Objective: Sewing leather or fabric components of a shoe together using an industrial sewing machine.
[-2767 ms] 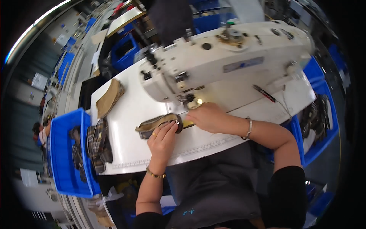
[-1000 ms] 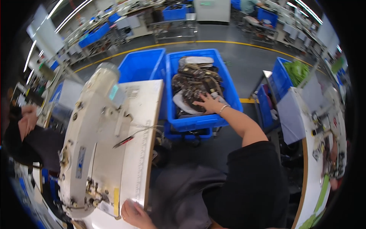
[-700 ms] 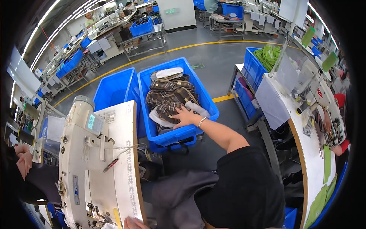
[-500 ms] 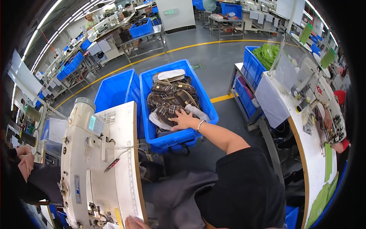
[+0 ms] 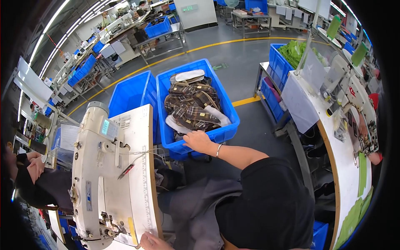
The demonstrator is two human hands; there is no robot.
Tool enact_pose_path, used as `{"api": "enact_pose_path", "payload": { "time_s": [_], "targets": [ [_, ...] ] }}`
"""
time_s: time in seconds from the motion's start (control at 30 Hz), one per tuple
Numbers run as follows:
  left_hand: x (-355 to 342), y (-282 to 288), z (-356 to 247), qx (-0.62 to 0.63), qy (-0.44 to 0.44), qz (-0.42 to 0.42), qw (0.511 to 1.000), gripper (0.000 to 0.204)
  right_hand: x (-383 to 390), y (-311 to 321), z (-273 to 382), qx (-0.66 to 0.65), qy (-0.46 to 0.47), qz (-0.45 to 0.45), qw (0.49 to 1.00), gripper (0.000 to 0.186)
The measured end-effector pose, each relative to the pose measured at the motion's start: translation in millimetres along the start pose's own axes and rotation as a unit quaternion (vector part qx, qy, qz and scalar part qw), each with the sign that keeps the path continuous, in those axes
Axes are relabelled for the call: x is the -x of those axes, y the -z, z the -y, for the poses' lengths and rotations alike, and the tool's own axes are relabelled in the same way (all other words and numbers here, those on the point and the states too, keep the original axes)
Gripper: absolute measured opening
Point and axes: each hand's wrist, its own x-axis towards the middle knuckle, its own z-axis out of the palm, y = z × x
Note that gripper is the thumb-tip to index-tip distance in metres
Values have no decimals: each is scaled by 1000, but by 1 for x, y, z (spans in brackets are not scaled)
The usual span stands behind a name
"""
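My right hand (image 5: 199, 141), with a silver bangle at the wrist, is at the near rim of a blue crate (image 5: 231, 131). Its fingers are bent and close together; whatever they grip is hidden. Brown plaid fabric pieces that look like shoe uppers (image 5: 196, 112) fill the crate, some with white parts showing. My left hand (image 5: 154, 241) is at the lower edge of the picture, beside the edge of the white sewing table (image 5: 139, 187). Much of it is cut off, so its grip cannot be made out.
A white sewing machine (image 5: 89, 166) stands on the table at left, with red-handled snips (image 5: 126, 171) lying beside it. Behind that table is another blue crate (image 5: 132, 93). To the right, a worktable (image 5: 333, 154) carries a sewing machine and green pieces. Another person's arms (image 5: 35, 168) show at far left.
My right hand has drawn back from the plaid pieces to the crate's near rim, its spread fingers now bent together. The whole view has shifted slightly. My left hand stays near the table edge.
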Motion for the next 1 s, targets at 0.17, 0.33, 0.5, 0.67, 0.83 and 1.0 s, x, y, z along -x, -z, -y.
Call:
{"api": "enact_pose_path", "payload": {
  "time_s": [0.17,0.33,0.5,0.67,0.83,1.0],
  "targets": [
    [-23,31,-31,22,122,9,992,21,-5,-1,6,-5,13,4,1000,26],
    [-85,126,-131,376,-129,-285,872,21,-1,11,4,13,5,5,1000,26],
    [-100,117,-155,496,-219,-341,768,27,-2,30,-15,-40,27,-42,998,34],
    [-113,103,-176,551,-230,-341,726,26,-19,160,-138,18,-321,-139,937,51],
    [-128,84,-195,605,-235,-334,683,25,89,329,-299,84,-506,-509,692,54],
    [-124,77,-213,628,-221,-322,674,25,133,305,-298,103,-539,-435,714,40]
  ]
}}
